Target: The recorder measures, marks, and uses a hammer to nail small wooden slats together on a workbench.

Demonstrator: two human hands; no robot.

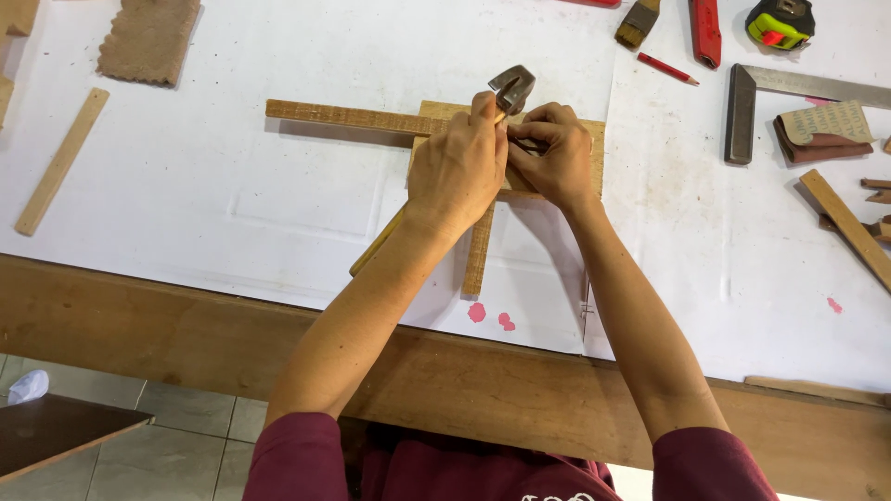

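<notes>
My left hand [457,167] grips a claw hammer close under its metal head [511,88]; the wooden handle [376,246] runs back under my wrist toward the table's near edge. My right hand [549,153] presses down with closed fingers on a wooden assembly: a flat board [594,139] with a long strip [339,116] reaching left and a shorter strip [478,250] pointing toward me. The hammer head sits just above the board's far edge, next to my right fingertips. What the right fingers pinch is hidden.
White paper [232,186] covers the wooden workbench [139,315]. A loose strip [60,162] and sanding sheet [148,37] lie left. Far right: brush [639,23], red pencil [666,69], red tool [705,32], tape measure [780,23], steel square [742,111], folded sandpaper [821,130], wood offcuts [849,227].
</notes>
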